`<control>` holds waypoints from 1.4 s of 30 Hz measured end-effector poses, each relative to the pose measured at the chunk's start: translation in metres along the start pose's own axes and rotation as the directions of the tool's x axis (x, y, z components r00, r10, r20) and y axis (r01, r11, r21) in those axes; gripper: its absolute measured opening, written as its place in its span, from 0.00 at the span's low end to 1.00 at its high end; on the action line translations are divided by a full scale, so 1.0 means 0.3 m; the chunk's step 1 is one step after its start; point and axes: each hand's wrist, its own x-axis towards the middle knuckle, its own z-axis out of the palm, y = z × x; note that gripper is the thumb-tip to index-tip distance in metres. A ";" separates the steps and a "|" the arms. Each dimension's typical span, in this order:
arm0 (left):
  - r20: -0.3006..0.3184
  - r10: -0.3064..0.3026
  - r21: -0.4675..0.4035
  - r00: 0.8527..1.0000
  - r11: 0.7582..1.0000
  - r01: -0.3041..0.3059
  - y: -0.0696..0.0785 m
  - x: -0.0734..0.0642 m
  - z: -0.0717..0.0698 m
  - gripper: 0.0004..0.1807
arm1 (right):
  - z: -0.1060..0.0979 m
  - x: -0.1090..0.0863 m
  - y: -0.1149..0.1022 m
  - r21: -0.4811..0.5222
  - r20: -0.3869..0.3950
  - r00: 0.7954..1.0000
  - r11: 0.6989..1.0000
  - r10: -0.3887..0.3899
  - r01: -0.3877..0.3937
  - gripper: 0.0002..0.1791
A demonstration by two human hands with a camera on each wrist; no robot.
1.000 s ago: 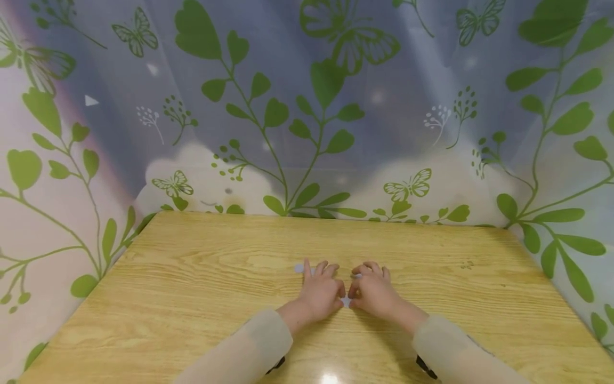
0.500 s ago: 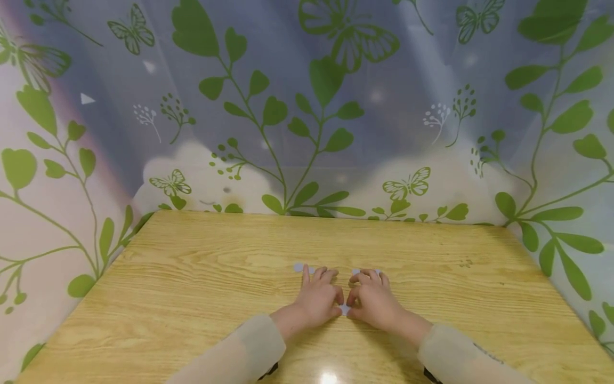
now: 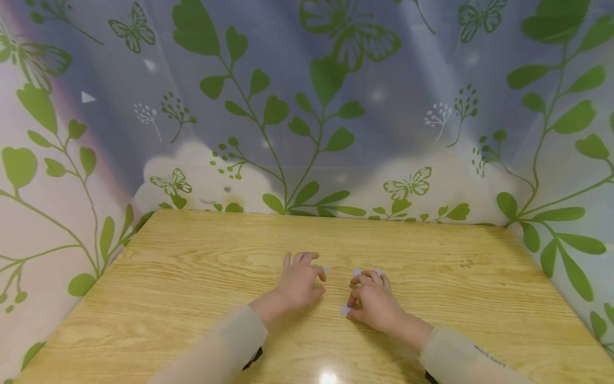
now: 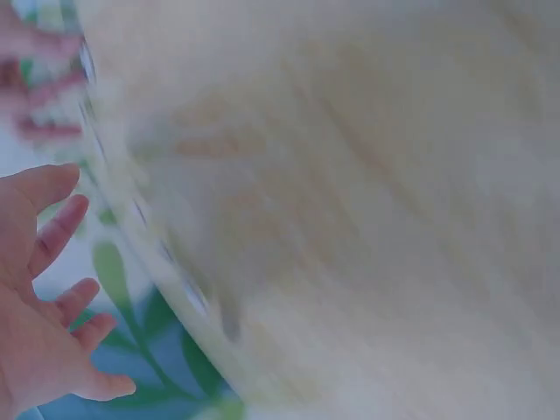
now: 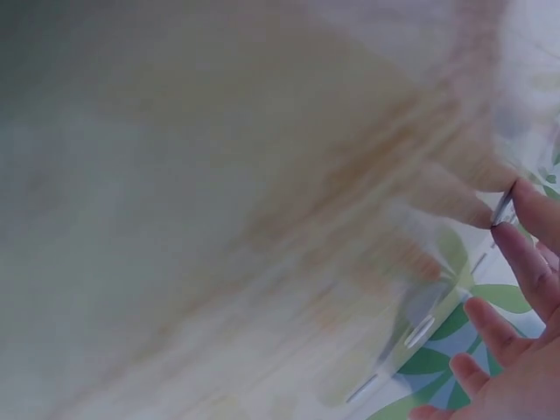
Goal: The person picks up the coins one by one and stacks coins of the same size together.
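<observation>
My right hand (image 3: 376,303) pinches a small, flat, pale grey-blue disc (image 3: 345,310) between thumb and index finger, low over the table. In the right wrist view the disc (image 5: 503,205) appears edge-on at the fingertips. My left hand (image 3: 298,282) is to the left, fingers spread and holding nothing, as the left wrist view also shows. A pale disc (image 3: 326,270) lies just beyond its index finger. Past the right fingers lie two more discs, one at the left (image 3: 356,272) and one at the right (image 3: 379,272), partly covered by the fingers.
The wood-grain table (image 3: 192,298) stretches around both hands. A curtain (image 3: 297,106) printed with green leaves and butterflies hangs behind its far edge and along the sides. Light glares off the table near the front.
My left hand has released the disc that both hands pinched and moved left and away from me. It now covers the discs at the left. The right hand keeps its pinch.
</observation>
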 end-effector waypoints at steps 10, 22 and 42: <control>-0.030 -0.235 -0.024 0.971 0.972 0.235 -0.176 0.035 -0.034 0.14 | -0.004 0.005 -0.002 0.019 0.003 1.000 1.000 0.023 -0.024 0.07; 0.033 -0.260 -0.046 0.965 0.964 0.261 -0.203 0.059 -0.019 0.12 | 0.005 0.005 0.001 0.026 0.004 1.000 1.000 0.015 -0.015 0.07; 0.195 -0.093 0.263 0.976 0.964 0.039 -0.189 0.087 -0.037 0.10 | 0.005 0.002 0.005 0.020 0.001 1.000 0.999 0.029 -0.029 0.08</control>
